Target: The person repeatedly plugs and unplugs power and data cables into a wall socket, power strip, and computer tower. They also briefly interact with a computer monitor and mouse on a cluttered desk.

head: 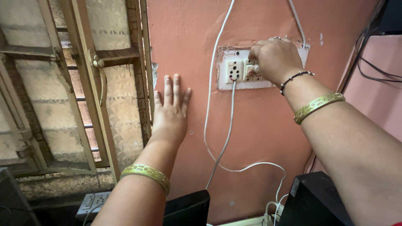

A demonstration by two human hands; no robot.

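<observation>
Leftmost, well away from the switchboard [234, 86], we saw a wooden window frame [94, 96] with patterned glass, its latch hanging down. Between the frame and the switchboard our left hand [171, 109] lay flat on the salmon wall [259, 138], fingers spread and straight, holding nothing. A white cable [228, 129] dropped from a socket on the left part of the switchboard and looped away below it. Our right hand [274, 58] covered the board's middle, fingers curled around a small white plug [255, 69] (only its tip showed, so how firm the pinch was we could not tell). We judged the plug light, rigid and smooth, best taken by its body between thumb and fingers, never by its soft, limp cord. Right of the switchboard, dark cables [370, 67] hung down the wall.
</observation>
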